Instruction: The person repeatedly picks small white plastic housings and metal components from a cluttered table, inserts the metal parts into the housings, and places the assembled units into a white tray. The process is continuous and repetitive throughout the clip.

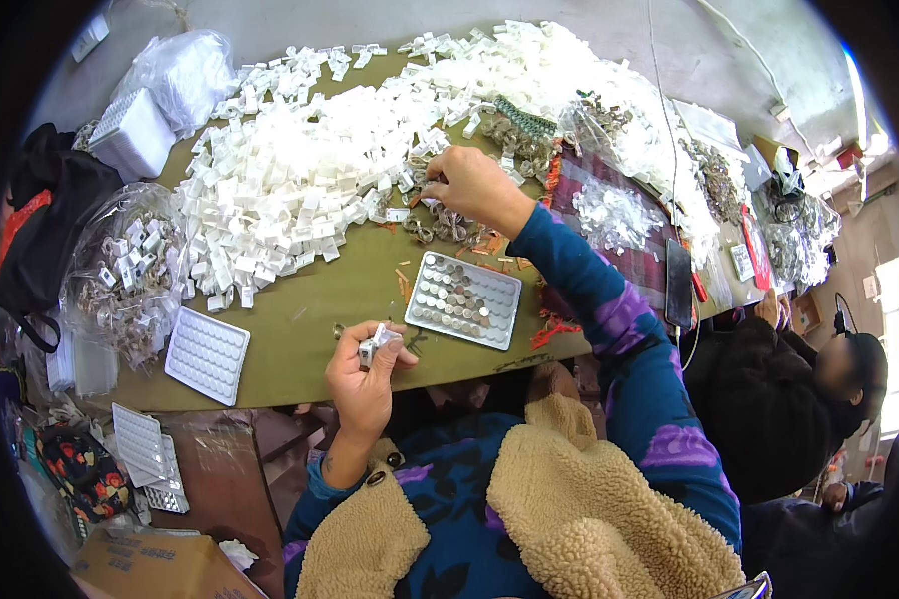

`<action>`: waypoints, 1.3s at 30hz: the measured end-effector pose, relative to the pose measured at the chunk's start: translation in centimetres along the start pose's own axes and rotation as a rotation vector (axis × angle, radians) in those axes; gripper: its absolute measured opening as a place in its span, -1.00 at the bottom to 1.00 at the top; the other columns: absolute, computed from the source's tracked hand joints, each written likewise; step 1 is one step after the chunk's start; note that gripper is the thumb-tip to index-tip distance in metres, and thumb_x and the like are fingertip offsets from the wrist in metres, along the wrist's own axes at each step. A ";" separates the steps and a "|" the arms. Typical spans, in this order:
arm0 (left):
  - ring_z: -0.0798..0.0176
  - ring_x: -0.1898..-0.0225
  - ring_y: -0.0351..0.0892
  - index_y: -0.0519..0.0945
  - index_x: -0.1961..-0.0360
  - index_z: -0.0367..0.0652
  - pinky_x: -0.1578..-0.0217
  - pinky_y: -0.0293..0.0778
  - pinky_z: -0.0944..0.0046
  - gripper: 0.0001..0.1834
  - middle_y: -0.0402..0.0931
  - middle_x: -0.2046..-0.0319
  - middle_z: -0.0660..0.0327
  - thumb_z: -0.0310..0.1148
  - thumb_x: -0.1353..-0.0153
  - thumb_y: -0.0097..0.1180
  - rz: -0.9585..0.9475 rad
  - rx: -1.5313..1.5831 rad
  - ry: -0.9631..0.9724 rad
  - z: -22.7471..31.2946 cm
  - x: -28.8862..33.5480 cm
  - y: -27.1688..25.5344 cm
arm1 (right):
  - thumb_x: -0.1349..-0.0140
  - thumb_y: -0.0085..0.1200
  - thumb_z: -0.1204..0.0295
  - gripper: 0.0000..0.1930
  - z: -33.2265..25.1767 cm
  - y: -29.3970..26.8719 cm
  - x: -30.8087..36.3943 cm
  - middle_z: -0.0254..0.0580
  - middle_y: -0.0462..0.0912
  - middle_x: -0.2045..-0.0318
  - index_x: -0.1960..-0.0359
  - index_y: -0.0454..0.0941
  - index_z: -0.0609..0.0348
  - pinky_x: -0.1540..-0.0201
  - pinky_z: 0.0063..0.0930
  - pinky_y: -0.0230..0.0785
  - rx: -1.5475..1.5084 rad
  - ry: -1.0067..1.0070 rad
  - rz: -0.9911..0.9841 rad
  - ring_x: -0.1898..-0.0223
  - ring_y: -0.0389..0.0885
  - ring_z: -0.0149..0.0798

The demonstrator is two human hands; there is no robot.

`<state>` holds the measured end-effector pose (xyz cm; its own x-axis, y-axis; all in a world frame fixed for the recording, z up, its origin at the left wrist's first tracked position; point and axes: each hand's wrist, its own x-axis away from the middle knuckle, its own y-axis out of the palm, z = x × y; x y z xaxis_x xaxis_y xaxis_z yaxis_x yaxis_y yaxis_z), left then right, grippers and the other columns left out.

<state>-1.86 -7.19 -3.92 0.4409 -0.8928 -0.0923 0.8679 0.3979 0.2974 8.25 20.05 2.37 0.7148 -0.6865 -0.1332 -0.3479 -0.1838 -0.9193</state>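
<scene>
My left hand point(363, 384) is closed on a small white plastic casing point(368, 351), held between thumb and fingers just above the table's near edge. My right hand point(474, 188) reaches further out, its fingers bent together over a heap of small brownish and metallic pieces point(448, 225). Whatever its fingertips hold is too small to make out. Between the hands and me lies a white tray point(496, 288) of round pockets, partly filled with silver button cells point(449, 298). A large pile of white plastic casings point(280, 190) spreads beyond my left hand.
Another white pocketed tray point(208, 356) lies at the left, beside a clear bag of parts point(135, 270). Across the green table point(310, 309) orange scraps are scattered. A phone point(678, 285) with a cable rests at the right, near a seated person in dark clothes point(769, 399).
</scene>
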 end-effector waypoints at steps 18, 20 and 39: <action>0.35 0.46 0.60 0.49 0.12 -0.30 0.46 0.58 0.37 -0.77 0.63 0.20 0.00 -0.41 -0.30 0.20 0.061 0.274 -0.026 1.1 -0.6 -0.3 | 0.05 0.38 0.42 -0.80 -4.7 -2.8 7.8 -0.26 0.64 0.46 0.42 0.59 0.11 0.05 -0.31 0.28 -0.262 -0.370 0.386 0.29 0.56 -0.15; 0.35 0.46 0.60 0.49 0.13 -0.30 0.47 0.58 0.37 -0.78 0.63 0.19 -0.01 -0.41 -0.30 0.20 0.047 0.296 -0.009 1.8 0.0 0.0 | 0.04 0.38 0.40 -0.79 -6.2 -2.3 9.9 -0.26 0.64 0.46 0.42 0.58 0.12 0.03 -0.32 0.27 -0.282 -0.385 0.332 0.28 0.56 -0.14; 0.43 0.58 0.53 0.56 0.17 -0.33 0.58 0.50 0.46 -0.81 0.57 0.46 0.22 -0.53 -0.22 0.26 -0.004 0.267 -0.190 3.1 1.6 0.6 | -0.42 0.03 0.41 -0.82 -10.1 2.1 17.2 -0.24 0.61 0.45 0.18 0.49 0.33 0.46 -0.63 0.43 -1.467 0.321 -0.341 0.51 0.61 -0.43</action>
<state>-1.28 -9.05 -0.98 0.3650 -0.9278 0.0775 0.7677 0.3470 0.5388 13.68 0.78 1.89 0.7924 -0.5516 0.2605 -0.6094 -0.7348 0.2978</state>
